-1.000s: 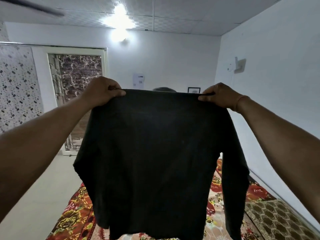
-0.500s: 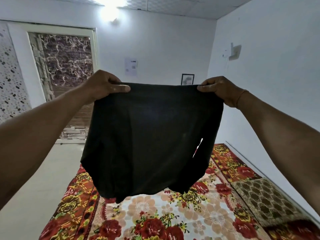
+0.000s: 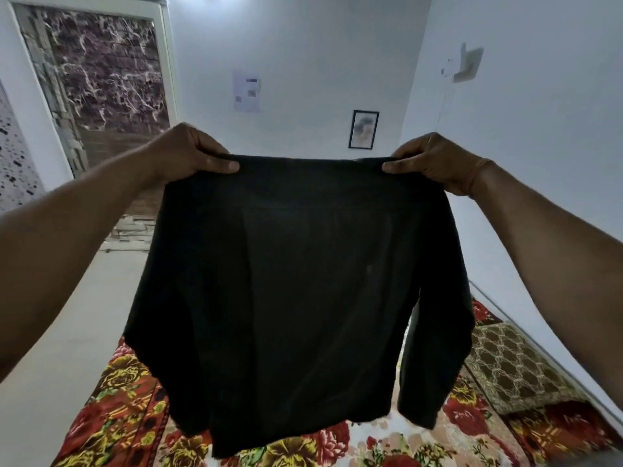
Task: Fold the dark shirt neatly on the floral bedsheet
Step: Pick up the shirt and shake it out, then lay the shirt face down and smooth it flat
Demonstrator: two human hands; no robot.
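The dark shirt (image 3: 296, 291) hangs in the air in front of me, spread wide, its lower hem just above the floral bedsheet (image 3: 135, 399). My left hand (image 3: 188, 153) pinches the shirt's top left corner. My right hand (image 3: 435, 160) pinches the top right corner, with a thin band on that wrist. A sleeve droops down on the right side. The shirt hides most of the sheet's middle.
A brown patterned cushion (image 3: 512, 369) lies on the sheet at the right, close to the white wall. Bare grey floor (image 3: 67, 332) runs along the left of the sheet. A marbled door (image 3: 101, 72) and a small framed picture (image 3: 364, 129) are on the far wall.
The view has tilted further down. The shirt, bunched up half a second ago, now hangs full length again, with both hands still holding its top corners.
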